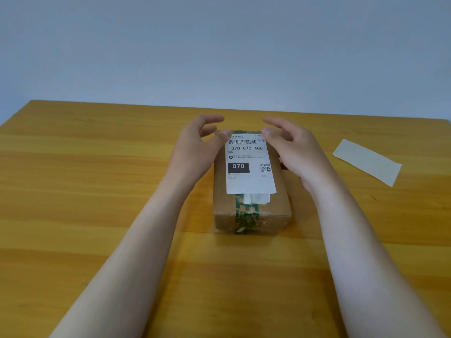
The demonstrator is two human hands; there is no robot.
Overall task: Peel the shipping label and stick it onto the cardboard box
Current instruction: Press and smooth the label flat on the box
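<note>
While both thumbs press the far corners of the shipping label [250, 164], it lies flat on top of the cardboard box [251, 206], which sits between the 2 hands on the wooden table [97, 191]. The left hand [195, 150] is spread wide, its fingers lifted clear and curled in the air, with only the thumb tip touching the label's far left corner. The right hand [292, 150] mirrors it: fingers open and raised, thumb down on the far right corner. Neither hand grips anything.

A strip of backing paper [367, 162] lies well off to the right of the right hand, so the peeling looks done and only the smoothing is left.

Trouble from here would likely come from the near end of the label, closest to the wrists. That edge rides over old green tape [244, 213] and a scrap of white paper, and an uneven base could leave it lifting or wrinkled. Pressing only at the corners may also trap air in the middle. Whether the label is fully stuck down cannot be told from this view.
</note>
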